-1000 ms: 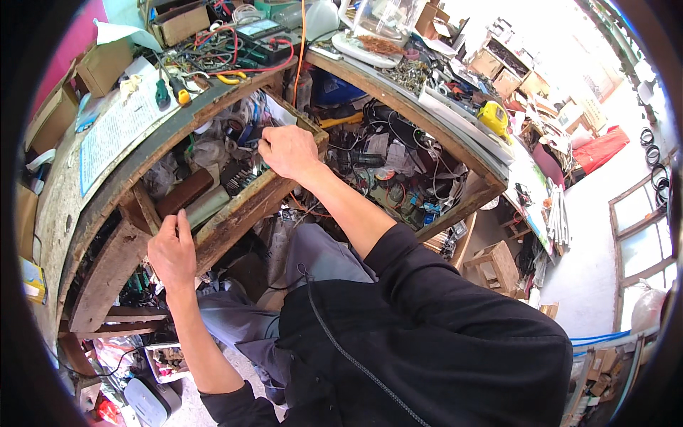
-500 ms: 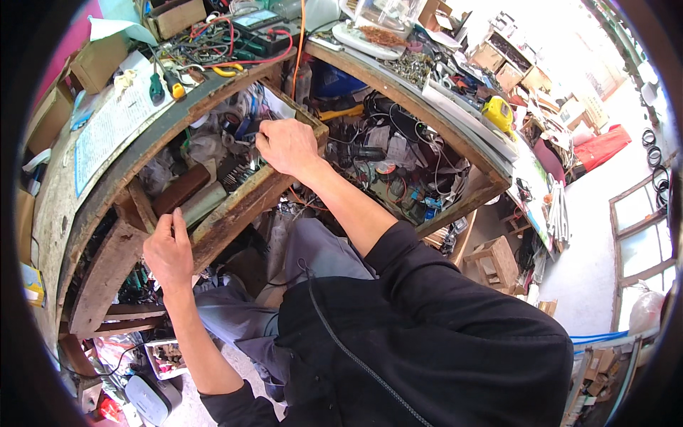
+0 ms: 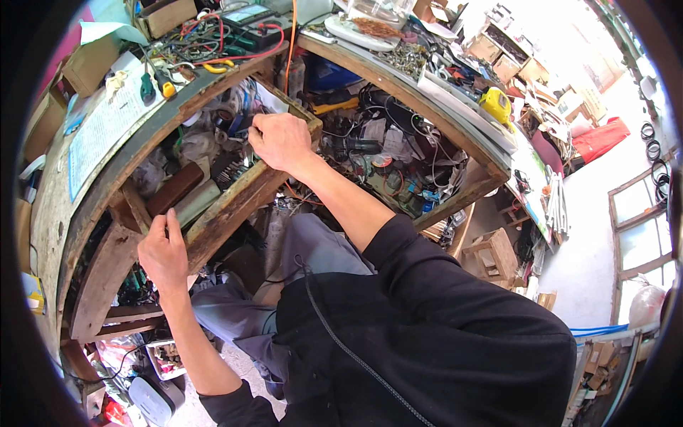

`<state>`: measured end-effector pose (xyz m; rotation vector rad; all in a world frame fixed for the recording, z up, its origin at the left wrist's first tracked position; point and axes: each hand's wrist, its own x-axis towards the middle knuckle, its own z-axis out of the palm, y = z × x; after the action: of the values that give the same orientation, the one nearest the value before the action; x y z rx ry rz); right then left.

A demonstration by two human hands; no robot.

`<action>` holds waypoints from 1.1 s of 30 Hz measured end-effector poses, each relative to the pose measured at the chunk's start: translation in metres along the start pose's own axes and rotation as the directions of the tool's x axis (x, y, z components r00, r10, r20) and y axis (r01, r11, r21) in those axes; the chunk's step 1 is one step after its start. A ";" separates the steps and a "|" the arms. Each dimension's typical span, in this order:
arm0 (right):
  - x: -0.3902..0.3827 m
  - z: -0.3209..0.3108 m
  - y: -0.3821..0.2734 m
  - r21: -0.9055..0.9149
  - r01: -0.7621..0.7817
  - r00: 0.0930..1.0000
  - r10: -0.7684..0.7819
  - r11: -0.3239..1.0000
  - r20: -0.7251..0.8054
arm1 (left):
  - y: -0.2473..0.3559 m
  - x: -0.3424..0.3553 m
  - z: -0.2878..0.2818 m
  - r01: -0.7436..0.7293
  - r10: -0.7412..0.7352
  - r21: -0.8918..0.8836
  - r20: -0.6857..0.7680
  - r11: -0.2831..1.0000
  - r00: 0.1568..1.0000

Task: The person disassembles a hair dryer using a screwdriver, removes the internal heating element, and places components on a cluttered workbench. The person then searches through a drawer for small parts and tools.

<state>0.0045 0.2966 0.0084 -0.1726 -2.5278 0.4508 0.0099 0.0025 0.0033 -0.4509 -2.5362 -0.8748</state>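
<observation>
A wooden drawer (image 3: 238, 201) stands pulled out from under the bench in front of me. My left hand (image 3: 163, 252) is closed on the left end of its front board, thumb and finger pinching the edge. My right hand (image 3: 282, 144) has its fingers curled over the same board near the right corner. Inside the drawer lie a dark brown block (image 3: 175, 188), a pale green bar (image 3: 196, 204), a row of small metal bits (image 3: 229, 173) and crumpled clear plastic bags (image 3: 199, 146).
On the bench top are test leads (image 3: 274, 53), a meter (image 3: 249, 20), a green-handled screwdriver (image 3: 147, 88) and a written sheet (image 3: 107, 139). An open compartment (image 3: 462, 203) full of cables is to the right. A yellow tape measure (image 3: 496, 105) sits above it. My knees are under the drawer.
The view has shifted slightly, moving the scene a little to the left. Both hands keep their hold on the drawer's front board, with no clear movement of the drawer.
</observation>
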 end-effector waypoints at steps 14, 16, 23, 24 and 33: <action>0.002 -0.001 -0.002 -0.016 -0.007 1.000 0.008 1.000 0.014 | -0.003 0.000 0.001 -0.022 0.022 0.015 -0.006 1.000 1.000; 0.000 -0.001 0.001 0.125 0.005 0.999 0.000 0.992 -0.041 | -0.003 0.002 0.001 -0.035 0.035 0.017 0.003 0.999 0.999; -0.018 -0.029 0.083 0.812 -0.112 0.857 0.470 0.573 -0.214 | -0.005 0.001 -0.001 -0.066 0.061 0.161 0.036 0.985 0.998; -0.022 -0.025 0.127 0.784 -0.192 0.846 0.505 0.591 -0.173 | 0.003 0.003 -0.002 -0.066 0.055 0.193 0.061 0.979 0.997; -0.015 0.021 0.328 0.055 -0.615 0.783 0.601 0.787 0.160 | 0.038 0.004 0.026 -0.213 0.182 0.382 0.115 0.899 0.977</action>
<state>0.0146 0.5941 -0.1316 -0.9734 -2.5227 0.8690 0.0158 0.0483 0.0054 -0.6057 -2.5882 -0.2651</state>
